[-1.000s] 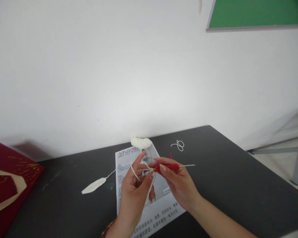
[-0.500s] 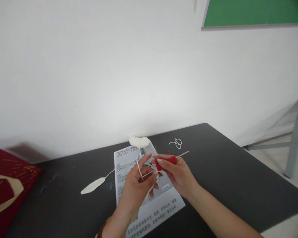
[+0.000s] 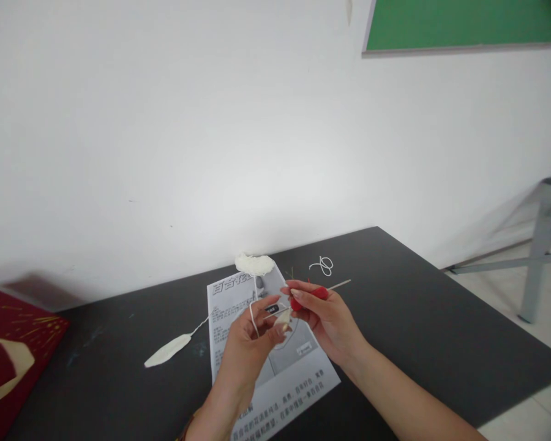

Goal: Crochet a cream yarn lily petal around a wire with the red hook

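My right hand is closed round the red handle of a crochet hook, whose thin metal end sticks out to the right. Between the thumb and fingers of my left hand is a small white crochet piece, partly covered by the fingertips. White yarn passes over the left index finger and leads back to a bundle of white yarn by the wall. Where the hook meets the stitches is too small to make out. Both hands hover above a printed sheet.
A white leaf-shaped crochet piece lies left of the sheet, with a yarn tail. Behind my right hand is a loose loop of white yarn. A red bag stands at the left of the black table. The white wall closes off the back.
My left fingers have shifted, and the crochet piece between them shows more plainly. My right hand keeps the hook near it. The whole view has shifted slightly.
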Demonstrator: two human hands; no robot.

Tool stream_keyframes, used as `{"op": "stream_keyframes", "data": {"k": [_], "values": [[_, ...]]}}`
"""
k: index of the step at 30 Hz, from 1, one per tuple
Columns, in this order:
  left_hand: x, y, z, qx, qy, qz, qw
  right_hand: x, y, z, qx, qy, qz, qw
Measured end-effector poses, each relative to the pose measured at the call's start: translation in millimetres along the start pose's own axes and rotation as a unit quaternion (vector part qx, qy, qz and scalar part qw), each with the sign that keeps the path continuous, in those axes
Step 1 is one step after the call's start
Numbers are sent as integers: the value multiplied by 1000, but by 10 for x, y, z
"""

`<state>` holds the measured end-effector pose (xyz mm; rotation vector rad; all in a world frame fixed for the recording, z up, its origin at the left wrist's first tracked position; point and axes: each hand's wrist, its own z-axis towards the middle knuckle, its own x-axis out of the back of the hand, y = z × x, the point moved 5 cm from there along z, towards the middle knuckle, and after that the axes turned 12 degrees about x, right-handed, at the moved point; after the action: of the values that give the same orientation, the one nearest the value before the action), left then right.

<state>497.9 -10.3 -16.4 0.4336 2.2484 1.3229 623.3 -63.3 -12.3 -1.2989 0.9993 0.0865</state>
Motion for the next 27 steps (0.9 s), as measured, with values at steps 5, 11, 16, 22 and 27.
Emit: {"op": "stream_keyframes", "data": {"k": [5,11,16,22,27], "values": [[-60,-27,-48,45,7,33,998,32,-1,6,14,19,-4,1000],[-94,-16,-61,29,-2,34,999,34,-24,20,33,9,15,999],[-117,-78,-64,129,-110,9,985,50,-45,51,11,11,9,1000],[-97,-38,-80,135,-165,-77,974,67,-83,75,18,4,2,1000],[-114,-81,-85,136,-122,0,983,95,-70,73,27,21,2,999]]}}
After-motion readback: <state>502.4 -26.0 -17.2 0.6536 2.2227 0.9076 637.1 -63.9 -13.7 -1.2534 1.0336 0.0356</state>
